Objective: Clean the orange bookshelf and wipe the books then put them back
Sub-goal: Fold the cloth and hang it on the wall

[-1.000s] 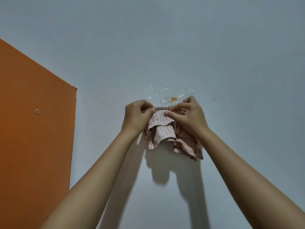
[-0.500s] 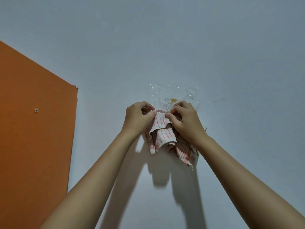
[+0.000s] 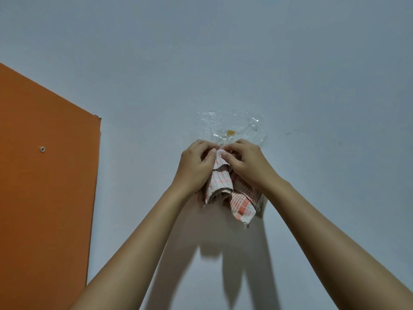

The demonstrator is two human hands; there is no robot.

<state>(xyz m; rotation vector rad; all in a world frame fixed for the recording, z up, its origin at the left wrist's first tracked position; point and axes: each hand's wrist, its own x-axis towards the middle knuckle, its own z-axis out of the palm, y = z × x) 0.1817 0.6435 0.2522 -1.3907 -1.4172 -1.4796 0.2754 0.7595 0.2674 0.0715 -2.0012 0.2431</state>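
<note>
A pink-and-white checked cloth (image 3: 225, 186) hangs bunched against the pale wall, held up at its top edge by both hands. My left hand (image 3: 194, 166) pinches the cloth's top from the left. My right hand (image 3: 248, 164) pinches it from the right, thumbs almost meeting. Just above the hands a clear plastic hook patch (image 3: 232, 128) with a small amber spot is stuck to the wall. The orange bookshelf's side panel (image 3: 44, 186) fills the left edge, with one small screw head (image 3: 42, 149). No books are in view.
The pale grey wall (image 3: 223, 52) covers the rest of the view. The hands and cloth cast shadows on the wall below. A faint scuff mark (image 3: 292, 132) sits to the right of the plastic patch.
Both hands have drawn closer together at the cloth's top edge, gathering it narrower. The cloth hangs more bunched and slightly lower under the plastic patch.
</note>
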